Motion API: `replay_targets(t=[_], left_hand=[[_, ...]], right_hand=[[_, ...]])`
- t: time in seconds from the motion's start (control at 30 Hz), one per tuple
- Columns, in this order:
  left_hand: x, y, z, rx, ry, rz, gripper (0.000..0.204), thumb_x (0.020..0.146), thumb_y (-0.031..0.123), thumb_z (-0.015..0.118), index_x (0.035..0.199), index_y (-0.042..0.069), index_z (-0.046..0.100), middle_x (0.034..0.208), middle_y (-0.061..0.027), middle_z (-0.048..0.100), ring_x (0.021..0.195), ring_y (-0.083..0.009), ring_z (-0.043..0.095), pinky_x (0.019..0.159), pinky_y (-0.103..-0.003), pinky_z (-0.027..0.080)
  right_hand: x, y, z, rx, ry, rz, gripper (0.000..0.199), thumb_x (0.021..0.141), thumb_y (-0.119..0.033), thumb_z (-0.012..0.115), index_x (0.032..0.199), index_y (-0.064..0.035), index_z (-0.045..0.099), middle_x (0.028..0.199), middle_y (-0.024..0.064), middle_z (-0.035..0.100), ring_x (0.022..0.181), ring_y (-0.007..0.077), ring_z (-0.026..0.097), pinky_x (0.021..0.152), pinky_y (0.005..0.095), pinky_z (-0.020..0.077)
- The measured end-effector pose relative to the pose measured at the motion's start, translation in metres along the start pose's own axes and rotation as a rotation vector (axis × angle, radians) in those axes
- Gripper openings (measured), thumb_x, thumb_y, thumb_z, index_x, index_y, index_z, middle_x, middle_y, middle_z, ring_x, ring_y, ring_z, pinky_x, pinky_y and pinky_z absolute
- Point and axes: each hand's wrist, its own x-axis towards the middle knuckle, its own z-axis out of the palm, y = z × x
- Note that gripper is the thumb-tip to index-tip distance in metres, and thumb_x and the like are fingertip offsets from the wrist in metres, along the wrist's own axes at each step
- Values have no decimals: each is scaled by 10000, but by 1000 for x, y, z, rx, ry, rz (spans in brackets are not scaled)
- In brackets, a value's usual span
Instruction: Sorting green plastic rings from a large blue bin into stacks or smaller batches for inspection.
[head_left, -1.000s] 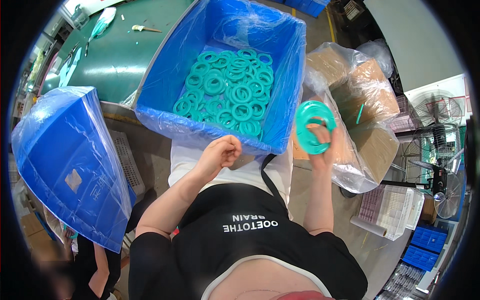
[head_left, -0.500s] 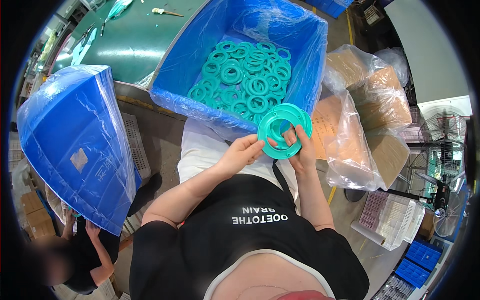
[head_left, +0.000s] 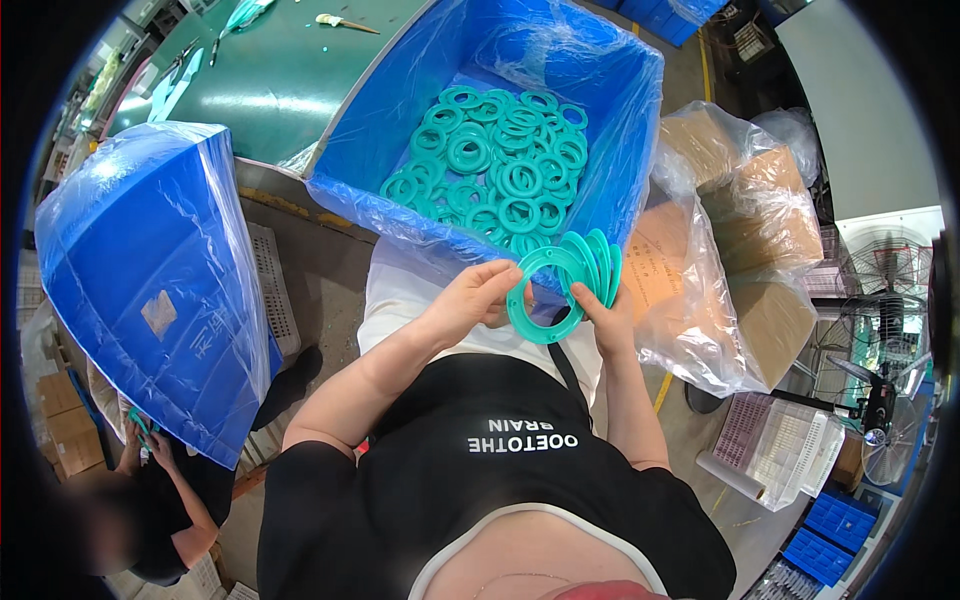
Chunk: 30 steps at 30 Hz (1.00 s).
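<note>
Both hands close on a small stack of teal rings point(head_left: 572, 280), flat wide washers fanned slightly apart like cards. The left hand point(head_left: 468, 300) pinches the nearest ring of the stack at its left rim, fingers curled over the edge, while the right hand point(head_left: 606, 318) cups the stack from below and behind, thumb pressed against the lower right rim. The stack is held upright on edge, just in front of the near wall of the blue bin point(head_left: 620, 150), which is lined with clear plastic film. Inside the bin, beyond the stack, lies a loose heap of the same teal rings point(head_left: 495, 175), overlapping each other across the bin floor. To the right of the bin, close against its side, stand brown cardboard boxes point(head_left: 745, 240) wrapped in a clear plastic bag. To the left of the bin, well apart from it, a second blue bin point(head_left: 150, 280) covered in plastic film stands tipped on its side. Behind the bin stretches a green tabletop point(head_left: 260, 80), with a small brush-like tool point(head_left: 345, 22) lying at its far edge. Below the tipped bin, at the lower left, another person point(head_left: 150, 500) in dark clothing is bent over, hands close together. Far to the right of the bin a standing fan point(head_left: 885, 290) shows near the rim, with a white perforated tray point(head_left: 785, 445) on the floor below it.
</note>
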Motion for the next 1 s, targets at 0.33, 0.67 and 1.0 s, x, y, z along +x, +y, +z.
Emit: replay_targets(t=[0.33,0.67,1.0], left_hand=[[10,-26,0,306,254,106,156,915,203,581,874,53,567,695,15,560,570,-57,495,472,-223,341],[15,-17,-15,1307,460,738,92,889,89,530,830,19,524,677,-167,570,654,-364,578,561,-426,438],[11,-14,-31,236,300,143,255,976,218,453,790,56,516,641,26,447,541,-47,372,458,-213,292]], right_hand=[[1,0,0,-3,-43,5,406,772,-190,749,1078,14,577,947,66,632,829,127,590,740,273,473],[-3,-12,2,-46,-107,77,359,755,-185,764,1011,-7,588,796,22,602,660,82,561,587,231,453],[25,-43,-84,1551,-134,-249,232,923,-302,550,960,-73,532,574,-66,350,574,74,406,979,372,355]])
